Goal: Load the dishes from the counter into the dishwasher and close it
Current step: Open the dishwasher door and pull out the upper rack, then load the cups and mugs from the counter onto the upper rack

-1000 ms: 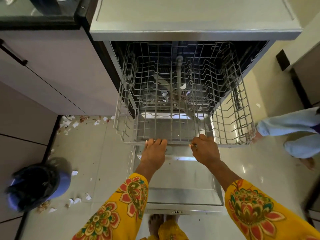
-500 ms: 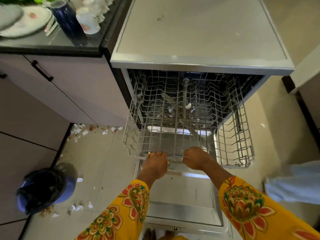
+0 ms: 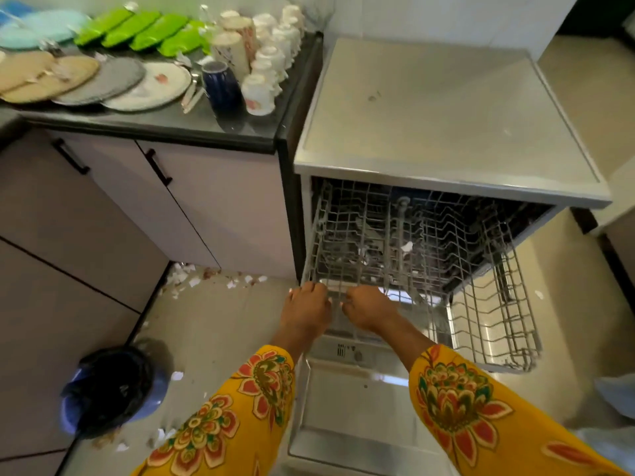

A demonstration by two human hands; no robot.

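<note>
The dishwasher stands open with its door folded down flat. Its empty wire rack is pulled out over the door. My left hand and my right hand both grip the rack's front rail, side by side. On the dark counter at the upper left lie several plates, green dishes, white cups, a dark blue cup and some cutlery.
A blue bin with a black liner stands on the floor at the lower left. White shards and crumbs litter the tiles by the cabinet base. Cabinet doors with black handles run under the counter. A pale sleeve shows at the right edge.
The view has tilted up and to the left, so the counter with its dishes is now in sight. Both hands keep their grip on the rack's front rail.
</note>
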